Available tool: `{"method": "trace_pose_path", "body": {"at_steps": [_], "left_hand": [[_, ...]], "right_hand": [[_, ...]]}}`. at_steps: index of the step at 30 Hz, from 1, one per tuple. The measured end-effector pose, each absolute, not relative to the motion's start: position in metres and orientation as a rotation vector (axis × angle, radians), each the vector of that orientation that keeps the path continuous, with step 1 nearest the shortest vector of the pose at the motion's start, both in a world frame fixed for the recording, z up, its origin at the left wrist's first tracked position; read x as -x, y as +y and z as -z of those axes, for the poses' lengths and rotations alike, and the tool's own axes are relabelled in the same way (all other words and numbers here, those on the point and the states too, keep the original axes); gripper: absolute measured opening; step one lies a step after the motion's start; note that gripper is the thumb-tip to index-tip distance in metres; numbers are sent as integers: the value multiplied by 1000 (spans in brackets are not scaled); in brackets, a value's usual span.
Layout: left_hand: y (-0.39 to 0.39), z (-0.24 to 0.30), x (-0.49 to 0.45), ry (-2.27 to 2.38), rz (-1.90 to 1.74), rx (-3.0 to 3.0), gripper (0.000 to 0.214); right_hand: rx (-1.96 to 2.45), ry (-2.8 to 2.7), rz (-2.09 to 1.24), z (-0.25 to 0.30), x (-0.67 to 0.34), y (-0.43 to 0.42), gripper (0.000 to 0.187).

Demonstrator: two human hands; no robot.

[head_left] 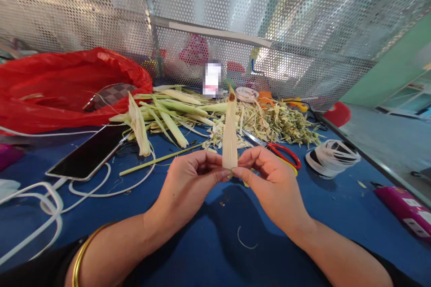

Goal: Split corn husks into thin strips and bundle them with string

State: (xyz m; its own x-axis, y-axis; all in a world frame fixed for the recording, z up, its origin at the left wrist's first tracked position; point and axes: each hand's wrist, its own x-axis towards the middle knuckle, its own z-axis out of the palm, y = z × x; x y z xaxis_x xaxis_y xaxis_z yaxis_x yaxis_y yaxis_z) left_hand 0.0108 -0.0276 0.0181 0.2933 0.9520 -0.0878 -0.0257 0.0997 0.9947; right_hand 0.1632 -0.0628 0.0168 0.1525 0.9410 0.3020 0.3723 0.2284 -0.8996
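A pale corn husk strip [230, 130] stands upright between my hands, its narrow, brown-spotted tip pointing up. My left hand [191, 184] pinches its lower left edge between thumb and fingers. On the lower right edge, my right hand [272, 179] pinches in the same way. The two thumbs almost meet at the base of the strip. Behind it lie a pile of green and cream husks [175, 107] and a heap of dry shredded husk pieces [262, 116]. Scissors with red handles [284, 152] rest just beyond my right hand.
At the left are a red plastic bag [40, 85], a phone [87, 152] and a looped white cable [54, 202]. To the right stand a spool of clear cord [332, 157] and a magenta box [404, 208]. A perforated metal screen [215, 0] rises behind the blue table [202, 251].
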Motion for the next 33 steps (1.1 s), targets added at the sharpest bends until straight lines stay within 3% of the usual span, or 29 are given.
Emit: {"method": "trace_pose_path", "body": {"at_steps": [12,19,26,30,33], "left_hand": [[-26,-22,-11,945,-885,-1192,11],[-26,-23,-12,939,-864,-1181,6],[-22,-18,-6,880,-700,-924,8],[-20,-20,-3,847,-664,-840,3],[-19,-21,-2,832,-631,-811,1]], "right_hand": [[1228,-1321,-919,-16,-166,-62,22],[1220,-1315,-959,-15,-166,-63,22],[1198,-1755,-463,-12,-171,-60,4],[1052,-2027,-129,-16,-175,-60,23],[991,-2078,56,-17,-176,-60,23]]}}
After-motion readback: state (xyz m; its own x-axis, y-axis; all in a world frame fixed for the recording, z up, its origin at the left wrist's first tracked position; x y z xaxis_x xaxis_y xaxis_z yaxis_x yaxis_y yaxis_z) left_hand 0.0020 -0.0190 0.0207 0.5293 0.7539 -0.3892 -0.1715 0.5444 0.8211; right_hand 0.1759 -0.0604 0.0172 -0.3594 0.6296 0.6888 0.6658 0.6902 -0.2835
